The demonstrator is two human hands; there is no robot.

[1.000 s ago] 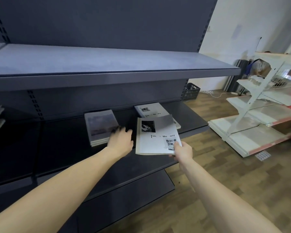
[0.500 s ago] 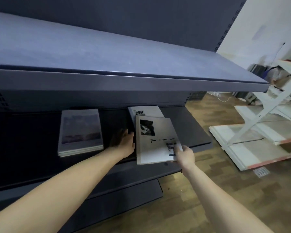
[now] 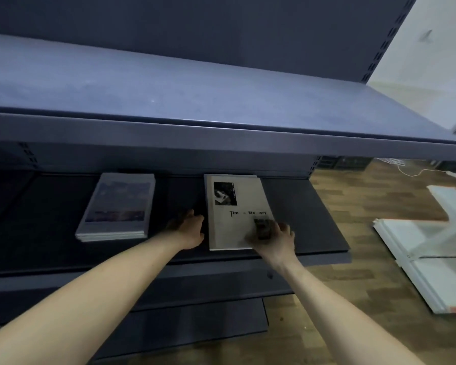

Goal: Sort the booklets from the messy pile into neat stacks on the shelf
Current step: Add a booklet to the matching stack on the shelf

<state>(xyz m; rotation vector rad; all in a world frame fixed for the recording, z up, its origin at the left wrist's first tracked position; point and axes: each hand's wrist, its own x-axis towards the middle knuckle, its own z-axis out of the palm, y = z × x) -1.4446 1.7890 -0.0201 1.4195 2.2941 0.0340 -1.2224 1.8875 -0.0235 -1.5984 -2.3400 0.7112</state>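
A white booklet (image 3: 234, 219) titled "Time Memory" lies flat on the dark lower shelf (image 3: 313, 219), on top of another booklet whose edge shows beneath it. My right hand (image 3: 274, 238) grips its near right corner, thumb on the cover and fingers round the right edge. My left hand (image 3: 188, 229) rests on the shelf against the booklet's left edge with its fingers relaxed. To the left sits a neat stack of booklets with a bluish photo cover (image 3: 117, 206).
A wide grey upper shelf (image 3: 221, 138) overhangs the lower one and limits headroom. White shelf panels (image 3: 419, 248) lie on the wooden floor at the right. A white cable (image 3: 416, 172) runs along the floor at the back.
My right hand has carried the white booklet forward and laid it flat on the booklet at the back of the shelf. My left hand stayed beside it. The camera moved closer and lower.
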